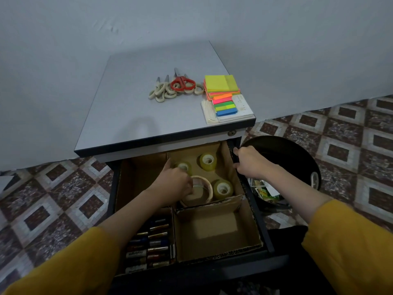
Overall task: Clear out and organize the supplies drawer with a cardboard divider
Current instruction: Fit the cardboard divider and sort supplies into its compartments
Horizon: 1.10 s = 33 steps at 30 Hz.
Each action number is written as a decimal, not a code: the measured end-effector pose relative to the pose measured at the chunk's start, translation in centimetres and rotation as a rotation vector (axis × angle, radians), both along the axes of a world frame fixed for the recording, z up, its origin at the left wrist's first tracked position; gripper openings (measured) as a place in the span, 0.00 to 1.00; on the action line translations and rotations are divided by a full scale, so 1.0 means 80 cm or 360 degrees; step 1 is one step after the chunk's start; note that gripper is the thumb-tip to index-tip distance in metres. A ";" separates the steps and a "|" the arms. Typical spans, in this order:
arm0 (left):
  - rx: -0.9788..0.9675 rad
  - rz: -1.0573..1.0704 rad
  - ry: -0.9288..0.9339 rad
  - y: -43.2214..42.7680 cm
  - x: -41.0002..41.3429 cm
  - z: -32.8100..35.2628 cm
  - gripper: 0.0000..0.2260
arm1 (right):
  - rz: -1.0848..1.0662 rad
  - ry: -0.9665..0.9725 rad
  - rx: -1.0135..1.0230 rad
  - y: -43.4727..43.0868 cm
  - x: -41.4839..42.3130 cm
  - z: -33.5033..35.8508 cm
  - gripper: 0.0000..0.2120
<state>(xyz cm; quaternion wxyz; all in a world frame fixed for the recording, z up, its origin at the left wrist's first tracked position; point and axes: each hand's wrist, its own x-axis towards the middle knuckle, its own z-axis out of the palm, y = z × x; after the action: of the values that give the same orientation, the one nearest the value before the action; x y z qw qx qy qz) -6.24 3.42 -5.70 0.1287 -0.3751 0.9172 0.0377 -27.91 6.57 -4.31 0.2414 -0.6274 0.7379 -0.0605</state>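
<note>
Cardboard divider (214, 235) sits inside the open drawer (258, 211) and splits it into four compartments.

Head view:
- Left hand (174, 182) is down in the back-right compartment, fingers curled on the rim of a wide tape roll (201, 191) and gripping it.
- Right hand (251, 160) has its fingers curled over the drawer's right side wall, holding it at the back corner.
- Back-right compartment holds three clear tape rolls (208, 161) lying flat plus the one wide roll, four rolls in all.
- Front-left compartment holds small cylinders (148, 245) packed in two rows. Type and count are unclear.
- Cabinet top (138, 116) has one pair of red-handled scissors (182, 83) lying on a tangle of cream-handled scissors (163, 91), which I can't count.
- Just right of the scissors is a stack of neon sticky notes (221, 85), with coloured flag strips (225, 105) on white pads in front of it.
- Black bin (297, 158) stands on the floor beside the drawer's right side, with paper scraps inside.
</note>
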 end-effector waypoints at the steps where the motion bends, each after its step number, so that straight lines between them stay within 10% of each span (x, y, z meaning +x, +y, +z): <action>1: -0.0030 0.0008 0.0035 -0.004 -0.004 -0.001 0.12 | 0.0003 -0.0011 -0.0002 0.000 0.000 0.000 0.19; 33: -0.0049 -0.0135 -0.0112 -0.030 -0.066 -0.060 0.09 | 0.0021 -0.0045 -0.0050 -0.006 -0.010 -0.017 0.20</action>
<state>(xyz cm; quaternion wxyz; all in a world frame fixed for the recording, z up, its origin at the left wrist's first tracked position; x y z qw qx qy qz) -11.51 1.03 -10.47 0.1566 -0.3390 0.9276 0.0048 -28.75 6.10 -5.68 0.2424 -0.6350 0.7292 -0.0794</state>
